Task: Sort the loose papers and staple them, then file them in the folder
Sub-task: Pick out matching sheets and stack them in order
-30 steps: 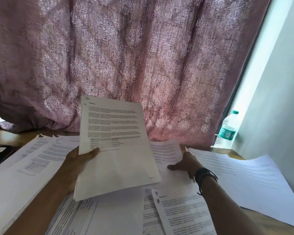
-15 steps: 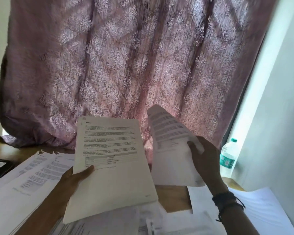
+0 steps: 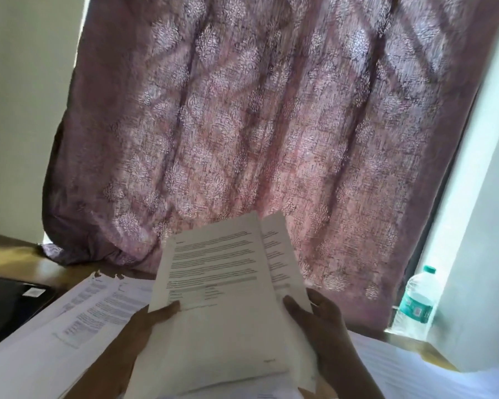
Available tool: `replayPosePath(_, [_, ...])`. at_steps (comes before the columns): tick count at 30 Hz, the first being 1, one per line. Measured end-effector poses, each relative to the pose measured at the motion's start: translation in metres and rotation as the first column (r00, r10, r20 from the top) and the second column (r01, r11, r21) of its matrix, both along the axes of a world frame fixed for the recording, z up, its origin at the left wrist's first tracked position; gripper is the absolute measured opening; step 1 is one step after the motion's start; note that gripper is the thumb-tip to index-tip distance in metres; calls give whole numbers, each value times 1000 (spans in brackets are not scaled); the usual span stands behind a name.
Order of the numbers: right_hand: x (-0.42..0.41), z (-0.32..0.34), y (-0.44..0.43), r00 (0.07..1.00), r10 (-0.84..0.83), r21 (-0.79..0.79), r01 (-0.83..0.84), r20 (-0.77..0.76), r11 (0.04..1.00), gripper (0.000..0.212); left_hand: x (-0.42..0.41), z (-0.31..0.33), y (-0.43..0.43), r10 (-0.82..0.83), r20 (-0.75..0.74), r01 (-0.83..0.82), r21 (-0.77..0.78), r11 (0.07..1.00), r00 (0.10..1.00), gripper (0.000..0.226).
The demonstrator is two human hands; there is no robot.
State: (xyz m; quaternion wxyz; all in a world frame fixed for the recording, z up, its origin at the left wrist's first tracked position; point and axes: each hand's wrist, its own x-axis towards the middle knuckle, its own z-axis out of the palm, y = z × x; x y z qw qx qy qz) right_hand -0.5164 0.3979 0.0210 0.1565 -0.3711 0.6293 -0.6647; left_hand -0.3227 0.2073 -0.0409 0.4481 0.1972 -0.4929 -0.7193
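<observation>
Printed sheets point(image 3: 213, 286) held upright above table centre, clamped between left hand point(image 3: 144, 323), thumb on front face, and right hand point(image 3: 320, 321), gripping second sheet point(image 3: 280, 254) tucked just behind. More loose papers point(image 3: 78, 312) spread along left table edge. Water bottle point(image 3: 415, 303) at far right corner, beside curtain point(image 3: 257, 125).

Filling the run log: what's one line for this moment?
stage: sorting | left hand: holds front sheet | right hand: holds second sheet behind it | stapling: not yet
</observation>
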Motion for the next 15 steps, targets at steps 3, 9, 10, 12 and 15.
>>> replayPosePath(3, [14, -1, -8, 992, 128, -30, -127, 22, 991, 19, 1, -7, 0, -112, 5, 111, 38, 993, 994, 21])
replayPosePath(9, [33, -6, -13, 920, 377, -45, -374, 105, 926, 36, 0, -8, 1, -148, 56, 151, -54, 987, 987, 51])
replayPosePath(10, [31, -9, -13, 914, 397, -47, -394, 85, 918, 28, 1, -7, 4, -142, 40, 144, -51, 988, 989, 55])
replayPosePath(12, [24, -15, -12, 926, 377, -16, -377, -11, 926, 29, 1, -6, 8, -102, -28, 100, -60, 993, 994, 47])
replayPosePath(15, [15, -22, -14, 948, 197, 16, -199, -250, 980, 35, 1, -4, 18, 11, -33, -17, -176, 984, 999, 32])
